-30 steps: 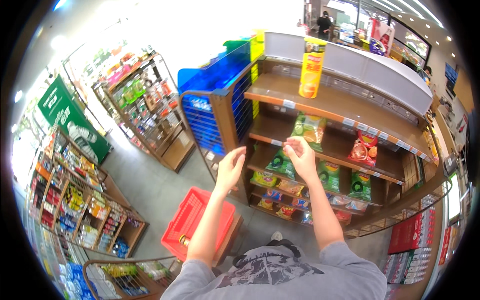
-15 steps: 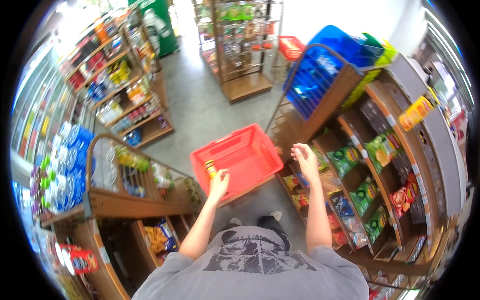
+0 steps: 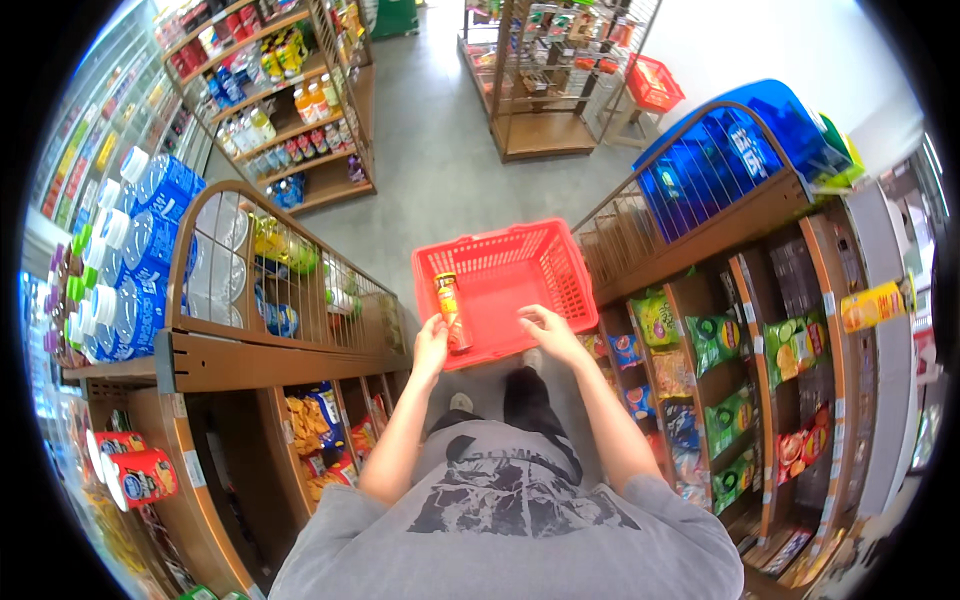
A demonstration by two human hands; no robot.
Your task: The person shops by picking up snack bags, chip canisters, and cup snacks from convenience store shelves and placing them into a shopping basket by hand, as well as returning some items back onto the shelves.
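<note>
Before me is a red plastic shopping basket with slotted walls, above the floor. Along its left inner side lies a slim yellow-and-red snack canister. My left hand is closed at the basket's near left corner, right beside the canister; its fingers appear to grip the rim, partly hidden. Over the near right edge of the basket hovers my right hand, fingers curved and apart, nothing in it. Whether it touches the rim I cannot tell.
To the right stands a slanted wooden shelf with green chip bags and a blue bin on top. Large water bottles crowd the left shelf behind a wire rail. Another red basket sits beyond, near a wire rack.
The view has shifted forward along the aisle. My right hand has moved left, from beside the chip shelf to the basket's near edge. My left hand stays at the basket's near left corner.
</note>
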